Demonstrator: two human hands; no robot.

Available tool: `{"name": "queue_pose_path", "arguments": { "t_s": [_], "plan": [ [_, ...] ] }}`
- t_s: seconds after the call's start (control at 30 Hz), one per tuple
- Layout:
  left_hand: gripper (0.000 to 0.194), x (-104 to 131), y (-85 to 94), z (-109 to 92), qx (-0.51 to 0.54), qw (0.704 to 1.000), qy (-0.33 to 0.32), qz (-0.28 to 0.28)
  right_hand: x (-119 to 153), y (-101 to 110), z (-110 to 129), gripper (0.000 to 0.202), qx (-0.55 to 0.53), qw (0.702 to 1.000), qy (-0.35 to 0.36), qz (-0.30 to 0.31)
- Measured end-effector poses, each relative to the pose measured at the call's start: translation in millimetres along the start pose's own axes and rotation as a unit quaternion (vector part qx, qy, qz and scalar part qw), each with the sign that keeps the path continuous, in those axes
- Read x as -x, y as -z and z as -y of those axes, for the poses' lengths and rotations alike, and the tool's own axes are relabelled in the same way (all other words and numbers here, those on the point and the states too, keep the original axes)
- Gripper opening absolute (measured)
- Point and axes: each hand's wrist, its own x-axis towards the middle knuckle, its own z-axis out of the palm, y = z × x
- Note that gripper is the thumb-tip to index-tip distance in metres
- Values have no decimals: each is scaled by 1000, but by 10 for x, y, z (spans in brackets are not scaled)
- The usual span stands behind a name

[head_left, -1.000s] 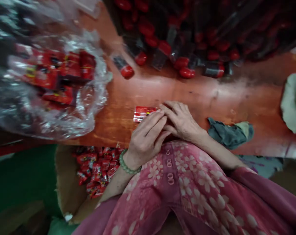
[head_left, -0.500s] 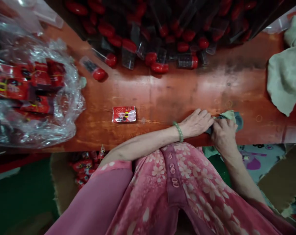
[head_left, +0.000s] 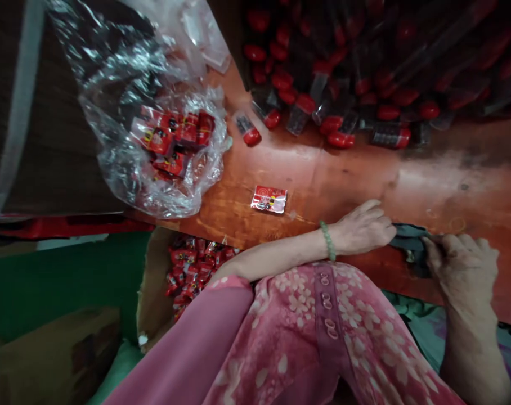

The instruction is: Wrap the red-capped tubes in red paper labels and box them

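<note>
Holding the dark cloth (head_left: 411, 232) by its two ends, I have my left hand (head_left: 363, 228) closed in a loose fist at one side and my right hand (head_left: 464, 270) pinching the other between thumb and forefinger, the hands apart with a short span of fabric between them. The cloth is just over the orange-red tabletop (head_left: 357, 169), close to the edge on my side, its upper part running across from hand to hand and a crumpled part hanging below, near my right fingers. Whether that lower part touches the wood, I cannot tell. I judge it light and limp, with no stiffness of its own: it should fold wherever I let it and sag wherever I don't draw it out. Nothing in it looks fragile, though the edges seem worn, so I would take a fuller bite of fabric near the corners than a thin fringe. Being matt, it ought to grip well against skin, unlike the small red packet (head_left: 269, 199) lying flat beyond my left forearm (head_left: 276, 257), whose shiny film looks slippery and is better taken by its short edges. My fingertips on the left are tucked under, so their exact hold is hidden.
</note>
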Motion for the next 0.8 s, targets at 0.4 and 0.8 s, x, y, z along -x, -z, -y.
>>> {"name": "queue_pose_path", "arguments": {
  "t_s": [0.4,0.8],
  "plan": [
    [53,1791,857,252,-206,935,269,-103,-1277,461,938,24,-136,967,210,-58],
    [36,1924,805,418,-200,940,217,-169,-2536,316,1611,41,17,969,245,-9]
  ]
}}
